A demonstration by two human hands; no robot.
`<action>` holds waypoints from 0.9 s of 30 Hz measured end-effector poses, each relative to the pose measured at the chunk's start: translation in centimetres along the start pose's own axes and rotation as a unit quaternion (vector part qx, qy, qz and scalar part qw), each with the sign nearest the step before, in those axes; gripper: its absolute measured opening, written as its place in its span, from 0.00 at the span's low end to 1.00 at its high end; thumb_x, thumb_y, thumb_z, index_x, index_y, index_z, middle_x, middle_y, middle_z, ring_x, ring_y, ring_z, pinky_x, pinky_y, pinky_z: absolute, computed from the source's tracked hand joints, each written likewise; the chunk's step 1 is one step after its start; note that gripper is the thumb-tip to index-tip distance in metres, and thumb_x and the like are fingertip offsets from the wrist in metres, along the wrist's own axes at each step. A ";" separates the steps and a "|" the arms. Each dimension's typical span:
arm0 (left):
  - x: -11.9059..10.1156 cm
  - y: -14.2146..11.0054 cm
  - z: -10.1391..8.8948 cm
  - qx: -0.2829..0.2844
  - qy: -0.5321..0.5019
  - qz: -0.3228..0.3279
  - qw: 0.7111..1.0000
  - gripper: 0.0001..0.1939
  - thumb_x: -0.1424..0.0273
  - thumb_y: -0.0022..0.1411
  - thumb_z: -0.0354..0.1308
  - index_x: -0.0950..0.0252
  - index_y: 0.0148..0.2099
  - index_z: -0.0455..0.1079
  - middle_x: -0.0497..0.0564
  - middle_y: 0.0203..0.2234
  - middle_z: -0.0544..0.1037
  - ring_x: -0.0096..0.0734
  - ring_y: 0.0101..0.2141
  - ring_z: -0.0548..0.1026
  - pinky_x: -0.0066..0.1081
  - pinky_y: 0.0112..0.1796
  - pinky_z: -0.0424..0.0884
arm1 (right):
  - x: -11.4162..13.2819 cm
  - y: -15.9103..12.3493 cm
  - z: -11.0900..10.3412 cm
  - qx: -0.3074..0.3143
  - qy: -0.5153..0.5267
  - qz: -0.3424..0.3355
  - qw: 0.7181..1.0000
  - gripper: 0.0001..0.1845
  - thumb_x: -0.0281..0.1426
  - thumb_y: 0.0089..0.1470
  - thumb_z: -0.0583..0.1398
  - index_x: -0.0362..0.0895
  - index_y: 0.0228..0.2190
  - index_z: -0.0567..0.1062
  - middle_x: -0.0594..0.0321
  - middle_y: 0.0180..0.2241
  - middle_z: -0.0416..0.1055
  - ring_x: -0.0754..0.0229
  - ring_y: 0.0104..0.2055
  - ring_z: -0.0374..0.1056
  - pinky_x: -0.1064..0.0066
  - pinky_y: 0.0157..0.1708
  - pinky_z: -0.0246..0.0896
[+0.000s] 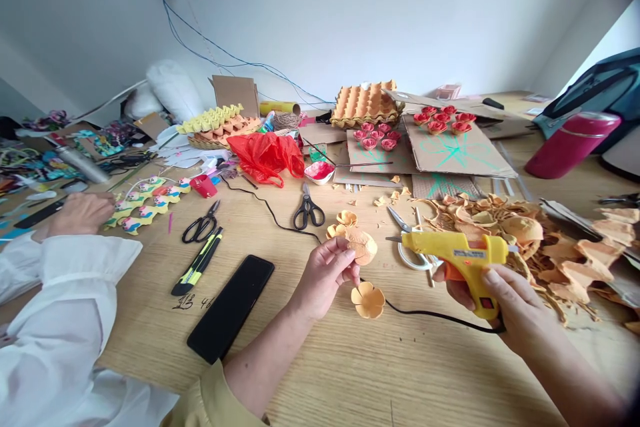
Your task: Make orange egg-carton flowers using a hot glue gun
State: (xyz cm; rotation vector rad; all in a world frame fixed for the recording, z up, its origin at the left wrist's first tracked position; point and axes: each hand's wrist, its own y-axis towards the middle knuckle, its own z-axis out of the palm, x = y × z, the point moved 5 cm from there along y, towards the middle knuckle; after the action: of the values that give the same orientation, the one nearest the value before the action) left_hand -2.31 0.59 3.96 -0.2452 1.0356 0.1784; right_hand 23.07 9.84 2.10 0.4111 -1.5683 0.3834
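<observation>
My left hand [327,273] pinches an orange egg-carton cup [362,247] above the table. Wrapped round the handle of a yellow hot glue gun [463,257] is my right hand [500,297]; its nozzle points left, toward the cup, with a gap between them. Just below my left fingers lies a flower-shaped egg-carton piece [369,300]. More cut flower pieces [346,217] sit behind the held cup. White-handled scissors [415,250] lie partly hidden behind the glue gun, whose black cord [430,312] runs left along the table.
Carton scraps [525,233] are heaped on the right, near a pink bottle [573,143]. Red paper roses [443,120] stand on cardboard [457,153]. A phone [231,307], a utility knife [197,261] and black scissors [309,210] lie left. A co-worker's hand [83,217] is beside a painted carton [147,203].
</observation>
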 end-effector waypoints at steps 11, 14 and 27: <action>-5.1 0.3 -2.6 -0.081 -0.024 0.142 0.986 0.16 0.66 0.49 0.75 0.66 0.34 0.72 0.44 0.24 0.74 0.19 0.25 0.70 0.19 0.24 0.69 | -1.6 3.3 -1.3 -0.124 0.001 0.052 0.991 0.26 0.49 0.41 0.74 0.45 0.32 0.73 0.66 0.25 0.73 0.65 0.23 0.65 0.76 0.19 0.57; -5.6 0.3 -3.0 -0.101 -0.006 0.171 0.980 0.15 0.66 0.50 0.75 0.66 0.34 0.74 0.44 0.24 0.74 0.20 0.25 0.71 0.19 0.26 0.70 | -1.8 3.7 -1.2 -0.143 -0.053 0.054 0.987 0.32 0.54 0.40 0.72 0.44 0.37 0.72 0.59 0.29 0.78 0.59 0.26 0.70 0.72 0.22 0.60; -6.0 -2.4 0.6 -0.024 0.439 0.368 0.819 0.04 0.74 0.64 0.63 0.62 0.35 0.76 0.50 0.32 0.77 0.29 0.32 0.76 0.27 0.34 0.73 | -0.6 4.2 0.2 -0.171 -0.503 -0.158 0.832 0.31 0.56 0.61 0.55 0.41 0.34 0.80 0.56 0.30 0.72 0.55 0.29 0.69 0.64 0.28 0.62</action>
State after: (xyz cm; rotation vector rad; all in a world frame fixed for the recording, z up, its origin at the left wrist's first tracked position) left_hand -4.22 -1.72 9.77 0.0690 2.0288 0.8558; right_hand 20.84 13.42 1.57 0.6272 -2.4785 -0.4733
